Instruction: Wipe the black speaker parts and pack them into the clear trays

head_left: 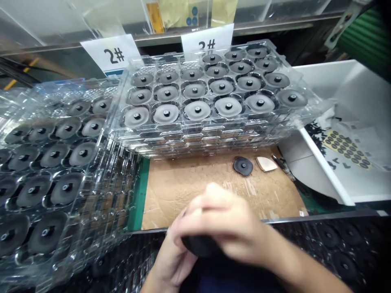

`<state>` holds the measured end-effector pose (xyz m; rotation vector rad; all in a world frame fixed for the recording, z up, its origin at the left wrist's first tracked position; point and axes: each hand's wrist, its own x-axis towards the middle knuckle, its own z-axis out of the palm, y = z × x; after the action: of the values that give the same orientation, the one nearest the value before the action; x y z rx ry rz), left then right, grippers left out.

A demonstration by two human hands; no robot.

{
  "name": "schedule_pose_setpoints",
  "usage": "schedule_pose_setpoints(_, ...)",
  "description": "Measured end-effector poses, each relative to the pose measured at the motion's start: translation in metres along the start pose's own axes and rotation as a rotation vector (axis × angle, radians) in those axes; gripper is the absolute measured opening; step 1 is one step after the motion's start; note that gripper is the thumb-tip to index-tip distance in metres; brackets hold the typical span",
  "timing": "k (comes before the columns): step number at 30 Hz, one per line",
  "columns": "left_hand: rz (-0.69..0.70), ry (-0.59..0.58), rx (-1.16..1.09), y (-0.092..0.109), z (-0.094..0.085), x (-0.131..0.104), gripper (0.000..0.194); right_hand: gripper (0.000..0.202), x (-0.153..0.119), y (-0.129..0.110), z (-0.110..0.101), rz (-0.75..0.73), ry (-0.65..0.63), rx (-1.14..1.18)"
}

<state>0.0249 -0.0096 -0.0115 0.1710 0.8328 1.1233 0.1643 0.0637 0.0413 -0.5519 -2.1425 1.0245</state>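
At the left edge of the tabletop point(317, 205) a stack of clear trays point(61, 171) lies tilted toward the person, each pocket seating one dark disc with its stud up, so the parts stay apart and do not rub. Behind the cardboard sheet point(195, 187), at the far edge, a second tray stack point(210, 95) sits level and full of grey discs in rows, under two "2#" labels point(111, 55).

At the near edge, in the middle, both hands meet over a black disc point(198, 246). The left hand point(171, 260) comes up from below with its fingers curled under the part, cradling it. The right hand point(226, 228) lies across the top, fingers bent down and closed on the disc's upper rim; the picture is blurred here, so the exact grip cannot be told. Held between both hands, the part is steadied close to the body.

Further right, a loose disc point(243, 166) rests on the cardboard, with a pale pad point(266, 163) just beside it. At the right edge a white bin point(351, 122) holds a sheet of small dark ovals point(346, 148).
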Motion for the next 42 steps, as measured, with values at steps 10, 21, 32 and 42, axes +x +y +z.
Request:
schedule_pose_setpoints(10,-0.104,-0.299,-0.346,0.006,-0.007,0.002,0.043,0.021,-0.041,0.088,0.054,0.622,0.173,0.026)
schedule_pose_setpoints(21,0.405,-0.139,0.306,0.009,-0.014,0.006,0.078,0.024,-0.053,0.076,0.041,0.657,0.233,-0.010)
schedule_pose_setpoints(32,0.882,-0.041,1.223,0.013,-0.022,0.010,0.110,0.031,-0.070,0.037,0.039,0.572,0.358,0.074)
schedule_pose_setpoints(42,0.450,-0.068,1.036,0.016,-0.013,-0.004,0.105,0.024,-0.035,0.027,0.004,0.753,-0.102,0.807)
